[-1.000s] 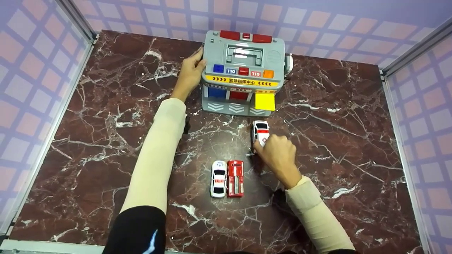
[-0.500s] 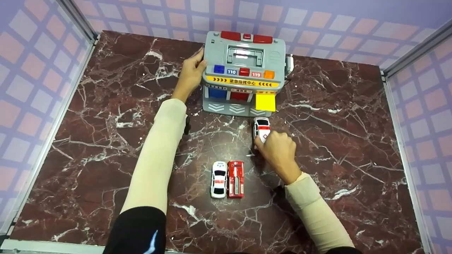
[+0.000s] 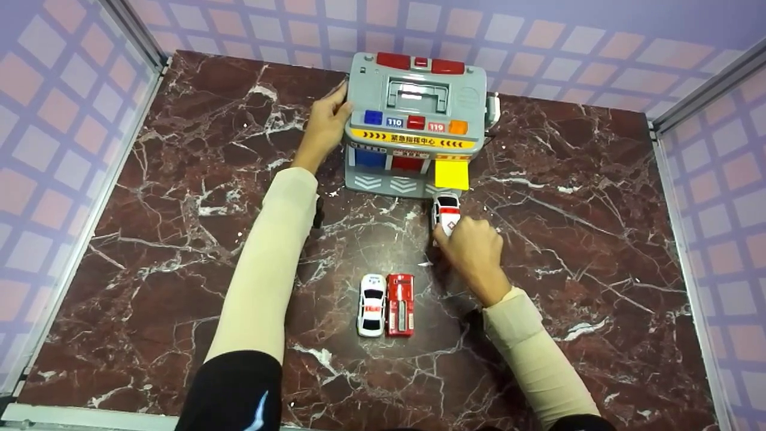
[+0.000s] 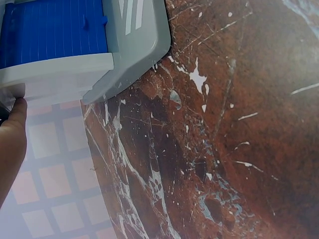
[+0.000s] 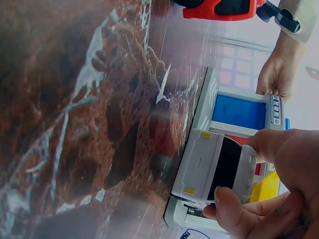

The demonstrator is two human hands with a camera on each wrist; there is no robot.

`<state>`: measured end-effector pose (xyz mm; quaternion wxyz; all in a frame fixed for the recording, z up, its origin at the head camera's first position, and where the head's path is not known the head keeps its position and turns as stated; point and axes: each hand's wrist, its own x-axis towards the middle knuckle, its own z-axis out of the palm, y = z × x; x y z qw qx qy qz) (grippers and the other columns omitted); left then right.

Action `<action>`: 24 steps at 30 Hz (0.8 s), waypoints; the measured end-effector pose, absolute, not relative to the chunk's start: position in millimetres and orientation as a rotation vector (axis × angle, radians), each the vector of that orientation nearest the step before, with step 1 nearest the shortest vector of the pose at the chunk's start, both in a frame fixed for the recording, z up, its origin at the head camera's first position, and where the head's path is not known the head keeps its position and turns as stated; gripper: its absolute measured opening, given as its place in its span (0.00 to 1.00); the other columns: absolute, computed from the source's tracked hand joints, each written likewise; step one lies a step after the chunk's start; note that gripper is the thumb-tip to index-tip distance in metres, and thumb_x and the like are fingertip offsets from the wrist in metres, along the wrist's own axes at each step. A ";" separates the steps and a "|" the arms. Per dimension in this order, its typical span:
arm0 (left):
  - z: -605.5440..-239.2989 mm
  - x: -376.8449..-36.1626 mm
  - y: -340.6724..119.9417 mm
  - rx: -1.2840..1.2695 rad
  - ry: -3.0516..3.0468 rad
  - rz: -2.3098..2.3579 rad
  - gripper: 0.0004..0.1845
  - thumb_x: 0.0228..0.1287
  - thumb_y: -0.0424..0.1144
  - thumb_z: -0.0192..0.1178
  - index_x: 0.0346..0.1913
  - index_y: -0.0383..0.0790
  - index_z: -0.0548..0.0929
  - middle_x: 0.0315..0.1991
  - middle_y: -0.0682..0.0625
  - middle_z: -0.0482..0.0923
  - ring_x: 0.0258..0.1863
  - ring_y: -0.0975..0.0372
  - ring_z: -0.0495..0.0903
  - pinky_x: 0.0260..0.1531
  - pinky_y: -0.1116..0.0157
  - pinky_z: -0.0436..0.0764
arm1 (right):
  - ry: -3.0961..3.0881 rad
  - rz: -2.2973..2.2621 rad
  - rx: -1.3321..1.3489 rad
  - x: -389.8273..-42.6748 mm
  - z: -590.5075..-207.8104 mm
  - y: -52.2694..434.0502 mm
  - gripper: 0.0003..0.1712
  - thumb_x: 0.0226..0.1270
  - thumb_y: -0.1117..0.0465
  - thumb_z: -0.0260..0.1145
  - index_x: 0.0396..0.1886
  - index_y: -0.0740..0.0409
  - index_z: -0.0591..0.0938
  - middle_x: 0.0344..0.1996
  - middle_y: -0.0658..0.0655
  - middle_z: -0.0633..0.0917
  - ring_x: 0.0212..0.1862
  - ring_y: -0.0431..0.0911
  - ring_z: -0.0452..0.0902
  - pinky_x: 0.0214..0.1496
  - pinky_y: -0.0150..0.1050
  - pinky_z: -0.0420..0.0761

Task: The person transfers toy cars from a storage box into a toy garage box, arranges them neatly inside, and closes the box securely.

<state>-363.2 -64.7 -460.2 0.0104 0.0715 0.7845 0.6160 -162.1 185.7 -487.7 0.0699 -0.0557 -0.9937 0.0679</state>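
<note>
On the marble table (image 3: 179, 251), the grey toy station (image 3: 416, 114) stands at the far middle with the left hand (image 3: 326, 129) on its left wall, fingers curled round the edge, its yellow door (image 3: 450, 174) hanging open at the front right. Just short of that door sits the white ambulance (image 3: 446, 211), long axis pointing straight at the opening, nose almost at the ramp; the right hand (image 3: 473, 251) is behind it, thumb and fingers pinching its rear end, so the right hand is the nearer one. Well behind, the white police car (image 3: 371, 304) and red fire truck (image 3: 400, 303) lie side by side, touching, untouched by either hand.
</note>
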 end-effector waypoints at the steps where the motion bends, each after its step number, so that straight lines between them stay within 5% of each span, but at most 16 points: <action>1: -458.5 -362.1 -64.8 0.225 2.443 1.926 0.25 0.68 0.31 0.49 0.67 0.36 0.60 0.70 0.49 0.58 0.68 0.69 0.55 0.62 0.84 0.54 | -2.986 0.208 -0.170 -163.1 -487.8 185.7 0.32 0.55 0.39 0.58 0.10 0.64 0.75 0.17 0.71 0.79 0.19 0.63 0.76 0.17 0.55 0.76; 8: -435.8 -344.5 -63.5 0.258 2.404 1.956 0.24 0.68 0.27 0.47 0.66 0.30 0.60 0.69 0.42 0.58 0.69 0.61 0.57 0.63 0.80 0.57 | -2.948 0.219 -0.176 -169.9 -489.8 185.8 0.32 0.54 0.39 0.60 0.14 0.67 0.78 0.18 0.72 0.80 0.21 0.65 0.77 0.19 0.57 0.76; 24: -433.2 -339.0 -63.8 0.313 2.413 1.984 0.24 0.68 0.26 0.47 0.66 0.30 0.61 0.68 0.42 0.60 0.64 0.63 0.63 0.62 0.78 0.62 | -2.953 0.217 -0.202 -182.2 -498.7 185.0 0.34 0.55 0.37 0.59 0.16 0.67 0.78 0.19 0.71 0.81 0.22 0.64 0.77 0.20 0.58 0.76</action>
